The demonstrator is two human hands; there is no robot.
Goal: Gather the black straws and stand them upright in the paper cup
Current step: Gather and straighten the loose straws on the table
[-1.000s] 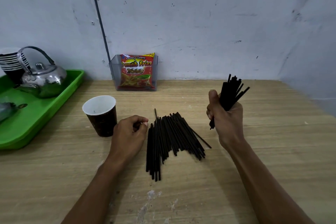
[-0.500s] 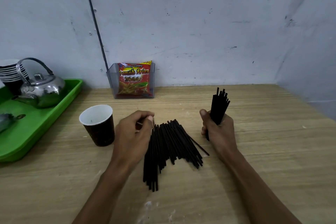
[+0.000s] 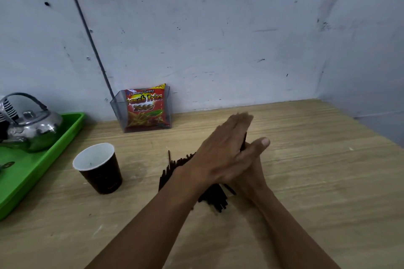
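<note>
Pale blue, scuffed wall fills the upper half of the frame, with a thin dark cable (image 3: 87, 28) running diagonally down it at the upper left. Below it lies a light wood-grain counter (image 3: 317, 181).

At centre frame the two hands meet. The left hand (image 3: 220, 155) lies flat, its fingers (image 3: 239, 123) straight and together, pressed over the right hand (image 3: 251, 168); its motion-blurred tips point toward the upper right. A sliver of black straws (image 3: 243, 142) shows between the two palms, so a bundle sits clamped there — though how the right fingers curl under it I cannot tell (only the right thumb pokes out, at the right of the left hand).

More loose straws (image 3: 215, 197) lie on the counter beneath the crossed wrists, fanning out toward the lower centre and also peeking out at the left of the left wrist.

The paper cup (image 3: 99, 169) — dark outside, white inside — stands upright at the left of centre, apart from the hands, with no straws in it.

At the left edge a green tray (image 3: 43, 164) carries a shiny metal kettle (image 3: 32, 129). Against the wall, a clear holder (image 3: 118, 111) contains a red snack packet (image 3: 146, 107).
</note>
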